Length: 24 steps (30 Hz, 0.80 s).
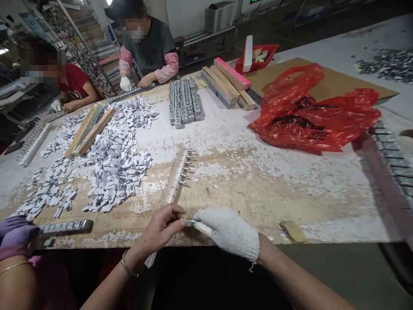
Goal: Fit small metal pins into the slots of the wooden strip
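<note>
At the near edge of the table, my bare left hand (166, 228), a bangle on its wrist, has thumb and index finger closed on a small, flat, grey-white piece (190, 223). My right hand (229, 232), in a white knitted glove, pinches the other end of that piece; its exact kind is too small to make out. A long white bar (177, 178) with several thin metal pins along one side runs beneath my left hand and sticks out past the table edge. Part of it is hidden by that hand.
Loose white chips (112, 172) lie heaped to the left, with wooden bars (93, 131) on them. Farther back are silvery wrapped bars (185, 103) and a red plastic bag (309, 116). A co-worker's purple gloves (16, 232) are at left; two people work opposite.
</note>
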Available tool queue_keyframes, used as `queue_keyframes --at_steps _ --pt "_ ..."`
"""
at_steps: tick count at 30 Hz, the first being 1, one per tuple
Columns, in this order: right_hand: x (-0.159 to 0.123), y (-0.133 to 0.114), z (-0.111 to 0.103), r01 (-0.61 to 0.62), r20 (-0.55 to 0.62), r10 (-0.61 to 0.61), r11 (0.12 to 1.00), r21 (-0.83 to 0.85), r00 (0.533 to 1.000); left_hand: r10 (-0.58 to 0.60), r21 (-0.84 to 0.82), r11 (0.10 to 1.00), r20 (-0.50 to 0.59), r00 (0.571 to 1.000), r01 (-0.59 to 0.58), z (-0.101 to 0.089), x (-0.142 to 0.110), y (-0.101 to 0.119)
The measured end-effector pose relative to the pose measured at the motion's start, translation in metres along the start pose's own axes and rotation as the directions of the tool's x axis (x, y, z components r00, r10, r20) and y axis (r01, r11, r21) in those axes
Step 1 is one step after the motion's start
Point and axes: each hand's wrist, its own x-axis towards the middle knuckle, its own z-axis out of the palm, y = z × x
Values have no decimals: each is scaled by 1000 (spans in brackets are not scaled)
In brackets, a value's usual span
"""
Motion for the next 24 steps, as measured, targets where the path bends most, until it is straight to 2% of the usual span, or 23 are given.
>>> queue_keyframes --at_steps 2,4,7,8,10,15,17,19,22,23,24 --pt "4 -5 0 -63 -3 63 989 -136 998 153 329 935 -28 988 -136 -1 3 6" --pt "7 -12 -2 -93 27 102 969 -228 994 290 563 788 18 957 -249 0 6 10" --pt "11 -21 0 -106 82 140 939 -326 987 401 752 577 77 913 -317 2 9 7" --pt "12 -22 2 -111 86 149 931 -347 985 418 784 529 91 904 -323 3 9 4" --pt "13 -22 12 -114 68 149 924 -365 987 439 819 488 68 896 -301 7 9 -2" --pt "15 -20 39 -171 -102 145 922 -348 984 425 835 542 -178 888 -92 24 12 -8" --pt "12 -21 42 -163 -146 119 924 -346 982 400 805 593 -266 877 -26 22 15 -7" --pt "7 -22 40 -140 -188 81 934 -329 979 353 736 675 -386 852 54 9 18 -7" --pt "-1 -19 33 -119 -312 46 968 -222 949 282 609 765 -607 743 208 -22 19 -9" --pt "-3 -18 32 -125 -353 55 976 -178 934 269 580 786 -634 725 216 -30 17 -10" --pt "-4 -16 30 -138 -383 75 980 -140 921 258 559 807 -626 736 193 -35 15 -9"
